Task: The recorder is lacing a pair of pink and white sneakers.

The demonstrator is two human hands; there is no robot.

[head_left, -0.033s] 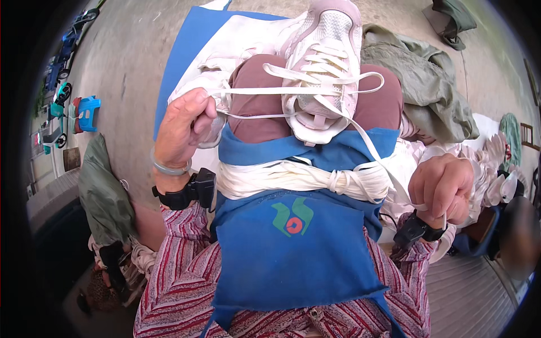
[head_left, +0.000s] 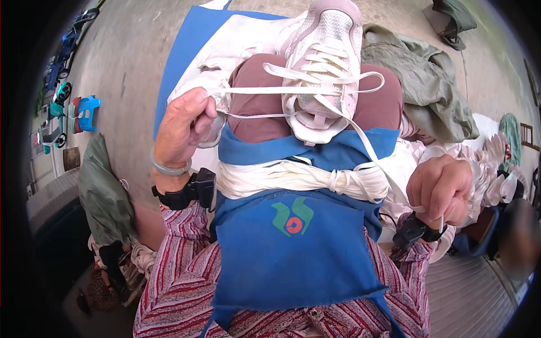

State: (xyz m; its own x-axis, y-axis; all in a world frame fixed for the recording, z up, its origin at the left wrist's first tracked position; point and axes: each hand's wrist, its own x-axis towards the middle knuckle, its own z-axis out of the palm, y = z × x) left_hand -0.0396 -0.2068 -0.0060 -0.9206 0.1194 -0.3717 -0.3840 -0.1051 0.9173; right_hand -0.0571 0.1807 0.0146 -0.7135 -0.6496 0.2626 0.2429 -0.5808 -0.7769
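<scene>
A white and pale pink sneaker [head_left: 350, 48] rests on my knees, its toe pointing away and its heel toward me. White shoelace [head_left: 265, 90] zigzags up its front, with loose loops on both sides. My left hand [head_left: 185, 119], left of the shoe, pinches one lace stretched sideways from it. The other lace end runs down to the right, into the closed fingers of my right hand [head_left: 441, 186], where a short tip sticks out below. Across my lap, on a blue apron [head_left: 293, 259], lies a tied bundle of white laces [head_left: 265, 177].
More white shoes [head_left: 217, 62] lie beyond my left hand on a blue sheet [head_left: 179, 56]. Grey-green cloth [head_left: 420, 84] lies at the far right, above a pile of pale shoes [head_left: 484, 169]. A blue stool [head_left: 88, 114] and a green sack [head_left: 104, 188] are at the left.
My right hand has shifted very slightly to the left, still closed on the lace. My left hand and the sneaker look unmoved.
</scene>
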